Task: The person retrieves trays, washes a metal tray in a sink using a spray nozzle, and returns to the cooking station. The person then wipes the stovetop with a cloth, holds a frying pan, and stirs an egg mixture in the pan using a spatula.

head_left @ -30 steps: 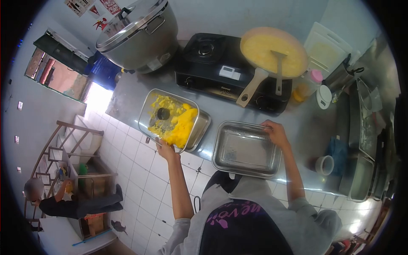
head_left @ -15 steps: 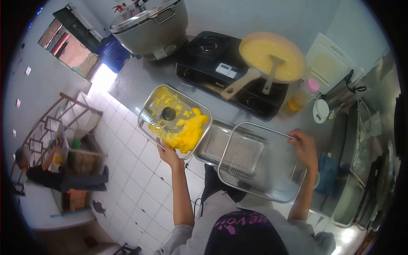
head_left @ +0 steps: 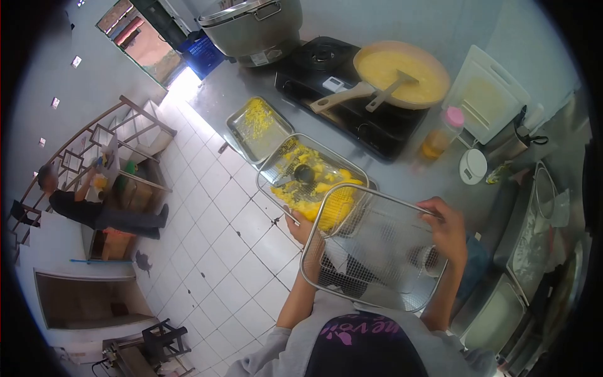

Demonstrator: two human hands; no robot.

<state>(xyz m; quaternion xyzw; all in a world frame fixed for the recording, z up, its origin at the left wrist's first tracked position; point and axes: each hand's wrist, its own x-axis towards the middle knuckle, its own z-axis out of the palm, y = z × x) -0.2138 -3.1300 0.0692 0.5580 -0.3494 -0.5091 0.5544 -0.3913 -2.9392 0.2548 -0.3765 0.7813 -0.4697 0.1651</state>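
Observation:
My left hand (head_left: pixel 303 227) grips the near edge of a wire mesh basket (head_left: pixel 269 179). Inside it lie soft yellow crumbly food (head_left: pixel 323 210) and a dark round piece (head_left: pixel 304 174) that I cannot identify. My right hand (head_left: pixel 447 231) is closed on the rim of a second mesh basket (head_left: pixel 358 276), tilted in front of me with no food seen in it. Its left part overlaps the first basket in view. A shallow metal tray (head_left: pixel 250 143) scattered with yellow crumbs rests on the counter, just beyond the first basket.
On the black gas stove (head_left: pixel 377 135) sits a pan (head_left: pixel 433 88) of yellow food with a spatula (head_left: pixel 396 88). A large cooker (head_left: pixel 257 34), pink-lidded jar (head_left: pixel 441 135), small scale (head_left: pixel 473 166) and cutting boards (head_left: pixel 487 94) stand around. Another person (head_left: pixel 78 207) is across the room.
The food-filled basket has moved right, uncovering the crumb-covered tray to its left. The other basket has tilted and come nearer to me. My view has shifted, and both hands keep their grip.

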